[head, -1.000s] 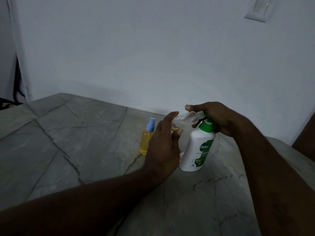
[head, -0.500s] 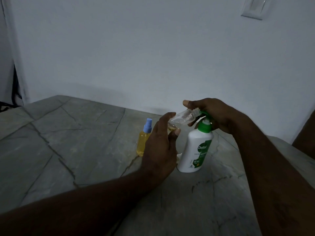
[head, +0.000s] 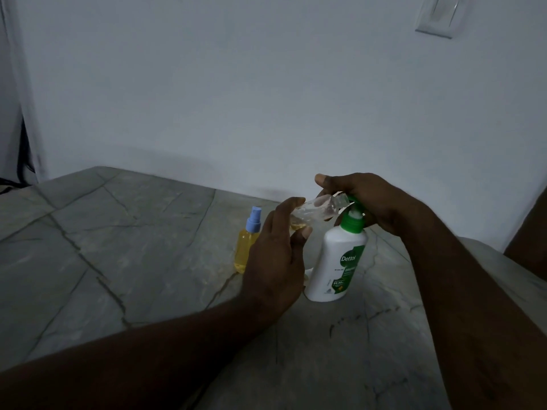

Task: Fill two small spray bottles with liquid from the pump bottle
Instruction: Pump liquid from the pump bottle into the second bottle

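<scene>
A white pump bottle (head: 337, 261) with a green collar and label stands on the grey stone table (head: 118, 261). My right hand (head: 373, 202) rests over its green pump head, which is mostly hidden. My left hand (head: 275, 255) holds a small clear spray bottle (head: 316, 211) without a cap, tilted with its open neck at the pump spout; a little yellow liquid sits in its lower end. A second small spray bottle (head: 245, 247), full of yellow liquid and with a blue spray cap, stands upright just left of my left hand.
A white wall (head: 266, 99) rises right behind the table, with a light switch (head: 438, 16) at the upper right. A small pale object (head: 307, 273) peeks out between my left hand and the pump bottle. The table's left edge is near dark cables (head: 20, 161).
The hands and bottles keep the same pose; the pump head looks slightly higher under my right hand. The camera has shifted a little.
</scene>
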### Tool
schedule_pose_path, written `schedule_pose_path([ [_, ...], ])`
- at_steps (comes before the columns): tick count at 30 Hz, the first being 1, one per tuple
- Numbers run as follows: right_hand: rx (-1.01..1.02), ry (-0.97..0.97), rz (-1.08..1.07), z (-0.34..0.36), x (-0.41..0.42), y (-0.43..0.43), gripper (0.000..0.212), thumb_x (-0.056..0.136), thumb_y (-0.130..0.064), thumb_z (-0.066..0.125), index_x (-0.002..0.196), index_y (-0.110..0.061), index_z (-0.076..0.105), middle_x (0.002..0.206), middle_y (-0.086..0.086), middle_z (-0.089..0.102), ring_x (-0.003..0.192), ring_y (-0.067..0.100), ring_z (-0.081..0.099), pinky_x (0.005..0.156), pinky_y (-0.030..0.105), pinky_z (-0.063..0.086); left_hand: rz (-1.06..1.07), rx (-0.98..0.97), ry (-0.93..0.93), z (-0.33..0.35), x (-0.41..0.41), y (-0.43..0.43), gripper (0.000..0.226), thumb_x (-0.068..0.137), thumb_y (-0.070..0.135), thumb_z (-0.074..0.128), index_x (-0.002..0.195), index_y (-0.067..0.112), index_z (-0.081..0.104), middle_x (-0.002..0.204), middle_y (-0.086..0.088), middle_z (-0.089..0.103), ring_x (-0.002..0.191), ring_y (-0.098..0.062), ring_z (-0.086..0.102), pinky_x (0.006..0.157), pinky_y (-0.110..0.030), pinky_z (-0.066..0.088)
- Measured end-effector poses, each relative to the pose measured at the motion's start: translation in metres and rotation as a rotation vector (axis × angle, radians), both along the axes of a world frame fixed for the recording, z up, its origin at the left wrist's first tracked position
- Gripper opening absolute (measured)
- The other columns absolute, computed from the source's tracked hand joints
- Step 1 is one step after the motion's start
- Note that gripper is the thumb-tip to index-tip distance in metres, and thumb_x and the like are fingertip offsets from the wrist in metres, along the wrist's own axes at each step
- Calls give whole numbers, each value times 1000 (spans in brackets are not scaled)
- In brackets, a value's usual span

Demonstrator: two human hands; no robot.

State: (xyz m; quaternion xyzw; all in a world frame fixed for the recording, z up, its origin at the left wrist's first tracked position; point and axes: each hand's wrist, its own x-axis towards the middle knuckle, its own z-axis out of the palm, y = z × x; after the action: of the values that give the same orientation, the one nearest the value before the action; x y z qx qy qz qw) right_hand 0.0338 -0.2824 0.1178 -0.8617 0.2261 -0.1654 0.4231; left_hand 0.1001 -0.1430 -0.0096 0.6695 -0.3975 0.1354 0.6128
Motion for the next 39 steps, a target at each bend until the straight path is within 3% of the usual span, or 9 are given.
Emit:
schedule_pose_path([
  [4, 47, -7, 16, -3, -1, 1, 59, 73, -62, 75, 111, -17, 75, 95, 10, 79, 100, 36, 73, 103, 61, 48, 2, -27, 1, -1, 2, 0, 43, 102, 40, 47, 144, 33, 40, 129, 6, 58, 89, -21, 67, 69, -33, 59],
  [8, 84, 14, 39, -5, 0, 1, 80, 46, -65, 81, 107, -14, 77, 97, 13, 79, 103, 40, 71, 103, 62, 48, 19, -16, 10, -2, 2, 0, 44, 102, 41, 45, 145, 34, 38, 128, 5, 58, 93, -23, 67, 71, -35, 60],
  [10, 64, 17, 31, -4, -1, 3, 75, 51, -63, 84, 107, -14, 76, 96, 11, 79, 102, 38, 72, 103, 61, 49, 18, -13, 8, -1, 2, 0, 45, 102, 39, 45, 145, 33, 39, 129, 5, 57, 93, -23, 67, 71, -35, 60],
  [14, 8, 5, 4, 0, -4, 5, 47, 82, -57, 71, 103, -14, 76, 91, 10, 79, 83, 28, 71, 102, 57, 50, 7, -15, -10, -1, 1, 0, 43, 102, 41, 45, 144, 36, 38, 134, 8, 55, 93, -23, 67, 71, -34, 60],
  [20, 15, 15, 3, 2, -8, 9, 40, 86, -51, 69, 103, -15, 76, 91, 9, 79, 78, 25, 68, 100, 55, 50, 0, -28, -26, -1, 1, 2, 44, 101, 46, 42, 144, 36, 37, 135, 6, 56, 99, -27, 67, 77, -40, 60],
  [24, 50, -3, -20, -4, -6, 9, 25, 89, -39, 68, 88, -16, 76, 87, 11, 79, 79, 27, 67, 98, 55, 51, 9, -25, -21, -1, 2, 2, 45, 102, 42, 44, 145, 32, 39, 134, 5, 55, 95, -26, 67, 73, -37, 60],
  [30, 31, 0, -23, -3, -4, 9, 45, 84, -53, 71, 103, -12, 76, 90, 11, 79, 79, 28, 70, 100, 57, 52, 6, -18, -29, -2, 3, 0, 45, 100, 43, 44, 145, 35, 38, 134, 5, 55, 94, -24, 67, 72, -36, 60],
  [34, 12, -6, -14, 1, -6, 7, 44, 85, -55, 69, 98, -14, 77, 92, 9, 79, 69, 23, 69, 98, 53, 52, -9, -22, -39, -2, 2, 1, 45, 99, 48, 41, 143, 37, 37, 134, 3, 57, 96, -26, 67, 73, -39, 61],
  [39, 45, -2, -40, -4, -3, 6, 48, 81, -51, 74, 111, -14, 74, 92, 11, 79, 87, 33, 71, 102, 59, 50, -2, -17, -39, -1, 2, 1, 46, 100, 46, 42, 144, 36, 37, 136, 4, 55, 98, -27, 67, 74, -38, 61],
])
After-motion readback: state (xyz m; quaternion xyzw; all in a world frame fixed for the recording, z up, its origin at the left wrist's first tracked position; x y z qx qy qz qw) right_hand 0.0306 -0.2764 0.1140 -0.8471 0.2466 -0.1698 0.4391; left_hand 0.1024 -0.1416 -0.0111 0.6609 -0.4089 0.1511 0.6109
